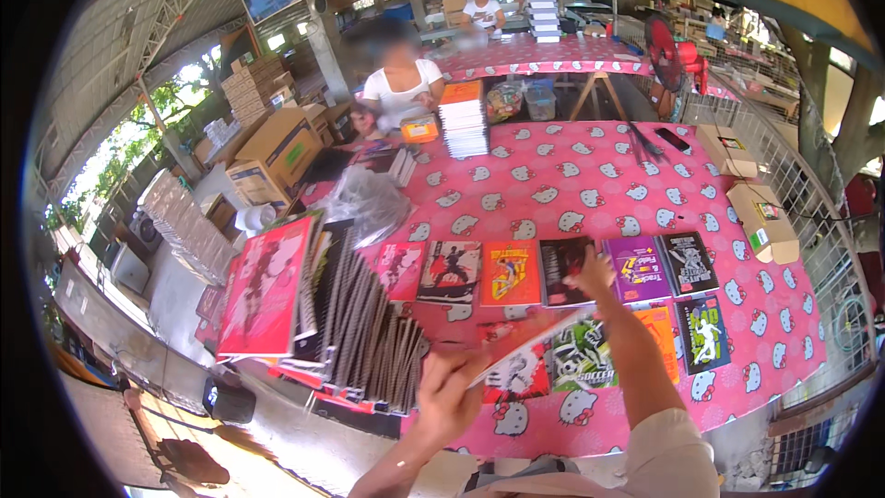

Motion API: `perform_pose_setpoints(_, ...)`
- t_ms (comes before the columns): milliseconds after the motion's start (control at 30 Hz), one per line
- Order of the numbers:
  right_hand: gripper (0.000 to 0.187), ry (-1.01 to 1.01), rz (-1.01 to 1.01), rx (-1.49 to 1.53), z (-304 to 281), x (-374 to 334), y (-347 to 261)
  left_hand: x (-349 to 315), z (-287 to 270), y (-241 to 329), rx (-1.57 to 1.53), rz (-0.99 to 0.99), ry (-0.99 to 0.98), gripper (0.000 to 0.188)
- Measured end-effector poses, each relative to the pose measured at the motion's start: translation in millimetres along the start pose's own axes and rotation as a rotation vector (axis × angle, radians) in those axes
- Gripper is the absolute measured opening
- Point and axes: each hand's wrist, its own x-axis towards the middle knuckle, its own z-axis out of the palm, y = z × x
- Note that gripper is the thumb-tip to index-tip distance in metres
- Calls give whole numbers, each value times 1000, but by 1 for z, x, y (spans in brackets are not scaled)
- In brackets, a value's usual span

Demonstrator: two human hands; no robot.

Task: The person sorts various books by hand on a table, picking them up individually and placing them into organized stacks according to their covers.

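Note:
My left hand (449,397), closed, grips a thin notebook or small stack of notebooks (530,343), seen nearly edge-on and tilted above the table. My right hand (595,275) reaches forward, its fingers bent at the right edge of a black and red notebook (560,263) in the far row. Beside that one lie an orange notebook (511,275) and a purple notebook (638,269). Closer to me are a green soccer notebook (583,352), partly covered, and an orange notebook (660,337) partly behind my right forearm.
A tall pile of spiral notebooks (355,314) leans at the left, beside a crumpled clear plastic bag (369,203). Across the pink patterned table (581,189), a person (403,83) sits by a notebook stack (464,124). Open cardboard boxes (763,221) stand along the right edge.

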Motion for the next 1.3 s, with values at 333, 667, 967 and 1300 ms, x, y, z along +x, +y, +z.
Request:
perform_pose_setpoints(333, 53, 78, -408, 1657, -199, -59, -33, -41, -393, 11, 397, -92, 938, 48)
perform_pose_setpoints(667, 47, -14, -906, 1038, -242, -262, -287, 213, -349, -100, -458, -56, 20, 32)
perform_pose_setpoints(967, 67, -60, -939, 1159, -172, -265, -299, 165, -327, -184, -81, -338, -119, 78)
perform_pose_setpoints(1300, 101, -220, -886, 1470, -152, -272, -345, 131, -244, -199, -534, -569, -180, 82)
